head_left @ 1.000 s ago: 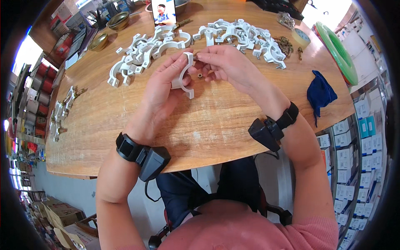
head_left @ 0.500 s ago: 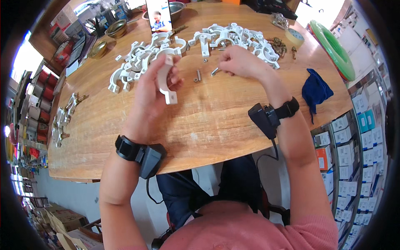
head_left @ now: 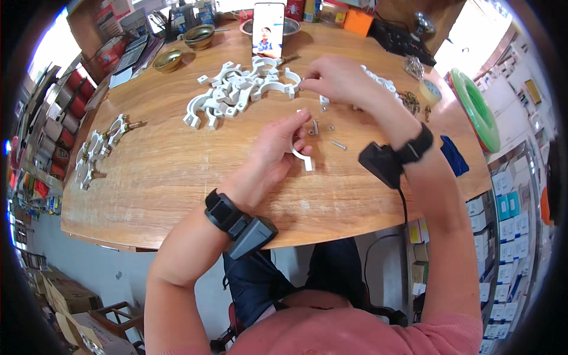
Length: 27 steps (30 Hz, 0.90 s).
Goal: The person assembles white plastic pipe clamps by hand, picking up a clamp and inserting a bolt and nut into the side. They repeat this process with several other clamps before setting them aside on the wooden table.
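Note:
My left hand point(head_left: 273, 145) is closed round a white half-ring pipe clamp point(head_left: 306, 161) above the middle of the table. The fingers cover most of the clamp; its lower end with the flat lug sticks out. My right hand point(head_left: 340, 81) is farther off, fingers curled together at the right edge of a heap of white clamp halves point(head_left: 228, 94). Whether anything is in its fingertips is hidden. Between the hands lie a bolt point(head_left: 315, 126), a small nut point(head_left: 331, 127) and a second bolt point(head_left: 338, 144). Another clamp heap point(head_left: 383, 81) is partly behind my right hand.
A phone point(head_left: 268, 32) stands upright at the back, near brass bowls point(head_left: 199, 36). Several assembled clamps point(head_left: 97, 148) lie at left. Brass-coloured bolts point(head_left: 409, 102), a tape roll point(head_left: 430, 92), a blue cloth point(head_left: 454, 155) and green coiled hose point(head_left: 473, 109) are at right.
The view has swung, shifting the table rightward and down. My right hand has moved left and away from the loose bolt toward the left heap. My left hand, still gripping the clamp, has shifted right.

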Each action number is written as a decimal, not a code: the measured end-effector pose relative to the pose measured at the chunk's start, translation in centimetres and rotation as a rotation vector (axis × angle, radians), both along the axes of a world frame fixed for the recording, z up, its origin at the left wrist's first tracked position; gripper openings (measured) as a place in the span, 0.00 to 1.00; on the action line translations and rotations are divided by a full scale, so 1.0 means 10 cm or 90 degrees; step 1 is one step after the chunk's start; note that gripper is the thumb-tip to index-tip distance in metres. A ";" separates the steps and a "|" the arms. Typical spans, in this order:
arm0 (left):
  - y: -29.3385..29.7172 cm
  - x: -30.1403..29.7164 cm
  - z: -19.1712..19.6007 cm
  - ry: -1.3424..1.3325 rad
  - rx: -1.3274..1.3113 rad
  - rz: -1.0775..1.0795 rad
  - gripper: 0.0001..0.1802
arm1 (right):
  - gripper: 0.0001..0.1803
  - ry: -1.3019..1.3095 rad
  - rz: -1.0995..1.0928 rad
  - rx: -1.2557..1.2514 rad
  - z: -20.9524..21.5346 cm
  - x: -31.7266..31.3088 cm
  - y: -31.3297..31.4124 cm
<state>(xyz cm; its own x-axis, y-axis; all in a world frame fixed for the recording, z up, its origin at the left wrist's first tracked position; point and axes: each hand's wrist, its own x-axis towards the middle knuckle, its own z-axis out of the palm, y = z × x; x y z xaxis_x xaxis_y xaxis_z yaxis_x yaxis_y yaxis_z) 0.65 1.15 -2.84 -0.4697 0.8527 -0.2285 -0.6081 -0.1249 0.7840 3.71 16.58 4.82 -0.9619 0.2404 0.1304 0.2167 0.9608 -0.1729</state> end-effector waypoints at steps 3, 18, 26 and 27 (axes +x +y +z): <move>0.03 -0.01 -0.02 -0.056 0.023 0.010 0.15 | 0.16 -0.051 -0.011 0.104 -0.17 -0.44 -0.03; 0.02 -0.11 0.00 0.038 0.082 0.105 0.17 | 0.12 0.155 -0.027 0.021 0.04 -0.35 -0.10; -0.01 -0.12 0.06 0.043 0.221 0.152 0.11 | 0.11 0.418 -0.040 -0.121 -0.20 0.51 -0.37; -0.01 -0.12 0.06 0.047 0.221 0.151 0.11 | 0.10 0.454 -0.015 -0.053 -0.25 0.53 -0.38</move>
